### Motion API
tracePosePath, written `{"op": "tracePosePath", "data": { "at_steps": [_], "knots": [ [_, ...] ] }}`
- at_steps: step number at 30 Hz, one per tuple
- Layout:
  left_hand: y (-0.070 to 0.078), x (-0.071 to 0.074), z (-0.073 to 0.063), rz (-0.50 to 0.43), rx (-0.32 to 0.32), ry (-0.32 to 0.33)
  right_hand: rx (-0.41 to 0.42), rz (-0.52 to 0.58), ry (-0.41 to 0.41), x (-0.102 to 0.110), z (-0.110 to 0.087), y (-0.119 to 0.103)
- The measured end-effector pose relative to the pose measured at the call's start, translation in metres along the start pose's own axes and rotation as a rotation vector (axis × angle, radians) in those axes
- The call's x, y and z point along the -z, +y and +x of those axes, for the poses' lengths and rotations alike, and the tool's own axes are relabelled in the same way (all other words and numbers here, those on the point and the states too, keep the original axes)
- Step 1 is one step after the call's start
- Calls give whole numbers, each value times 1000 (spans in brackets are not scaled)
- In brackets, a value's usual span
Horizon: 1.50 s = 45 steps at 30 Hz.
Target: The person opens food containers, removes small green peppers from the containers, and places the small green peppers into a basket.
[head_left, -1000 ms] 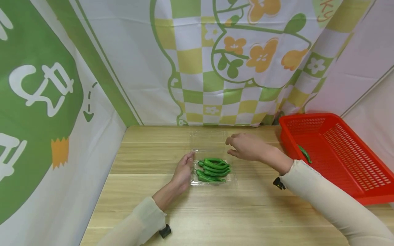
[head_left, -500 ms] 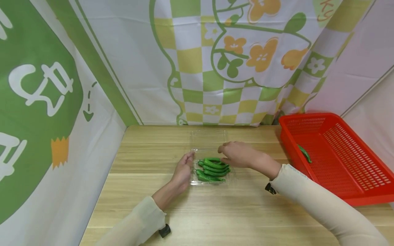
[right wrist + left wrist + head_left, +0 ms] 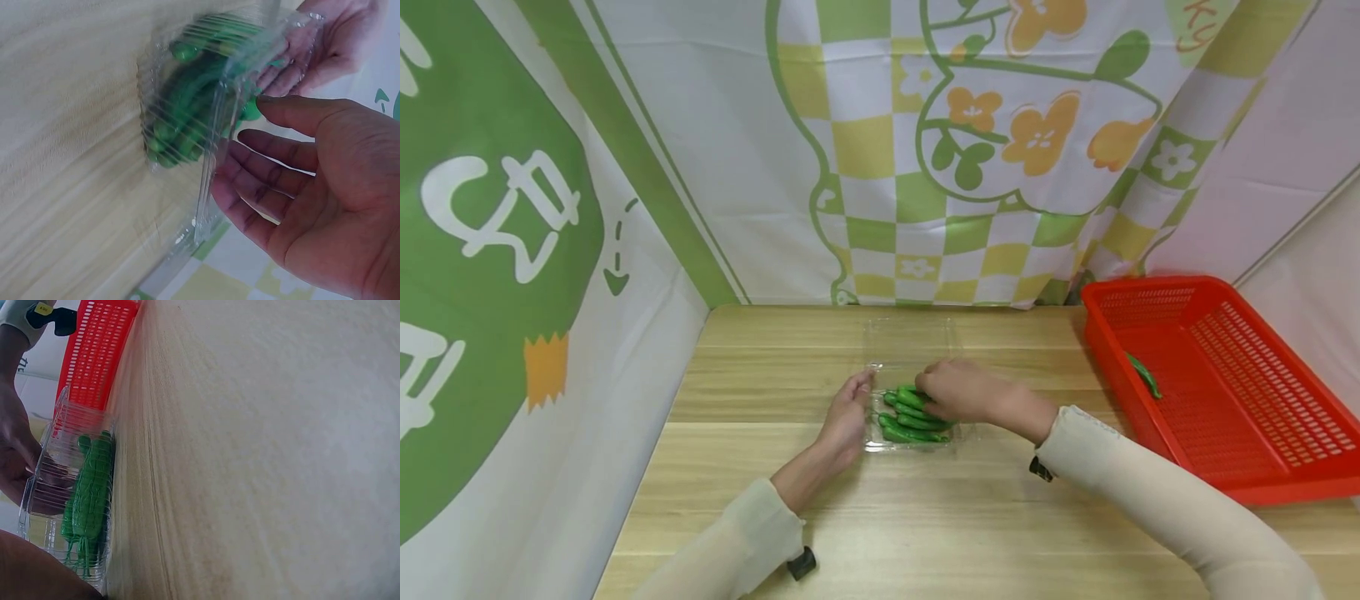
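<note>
A clear plastic clamshell box (image 3: 871,447) sits on the wooden table, its lid (image 3: 910,340) laid open towards the back. Several green chili peppers (image 3: 913,422) lie side by side in the base. My left hand (image 3: 844,423) holds the box by its left side. Over the right rim reaches my right hand (image 3: 966,392), covering the right ends of the upper peppers. In the right wrist view, the right hand's (image 3: 331,194) fingers are loosely bent, and the thumb tip meets a green pepper (image 3: 251,110) by the rim.
A red perforated plastic basket (image 3: 1225,492) stands at the table's right, with one green chili pepper (image 3: 1144,375) inside. Printed fabric panels (image 3: 917,242) border the table at the back and left.
The right hand has moved left and down from beside the box onto the peppers. The left hand and the box have stayed in place.
</note>
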<state>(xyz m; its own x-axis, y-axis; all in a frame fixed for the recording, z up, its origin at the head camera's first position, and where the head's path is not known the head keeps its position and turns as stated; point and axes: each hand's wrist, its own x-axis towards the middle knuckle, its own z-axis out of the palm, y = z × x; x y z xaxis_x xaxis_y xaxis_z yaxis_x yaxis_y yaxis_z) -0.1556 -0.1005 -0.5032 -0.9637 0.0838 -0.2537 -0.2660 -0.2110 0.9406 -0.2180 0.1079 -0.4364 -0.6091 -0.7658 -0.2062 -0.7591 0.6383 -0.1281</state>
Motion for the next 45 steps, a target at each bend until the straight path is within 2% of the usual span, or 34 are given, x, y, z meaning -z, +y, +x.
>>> {"op": "tracePosePath", "data": {
  "at_steps": [11, 23, 34, 45],
  "knots": [
    [-1, -1, -1, 8, 6, 2, 5, -12, 53, -13, 5, -6],
    [0, -2, 0, 23, 7, 12, -22, 3, 43, -27, 12, -11],
    [1, -1, 0, 42, 28, 8, -12, 40, 61, -26, 11, -11],
    [0, -1, 1, 33, 2, 13, -38, 17, 54, -25, 9, -9]
  ]
}}
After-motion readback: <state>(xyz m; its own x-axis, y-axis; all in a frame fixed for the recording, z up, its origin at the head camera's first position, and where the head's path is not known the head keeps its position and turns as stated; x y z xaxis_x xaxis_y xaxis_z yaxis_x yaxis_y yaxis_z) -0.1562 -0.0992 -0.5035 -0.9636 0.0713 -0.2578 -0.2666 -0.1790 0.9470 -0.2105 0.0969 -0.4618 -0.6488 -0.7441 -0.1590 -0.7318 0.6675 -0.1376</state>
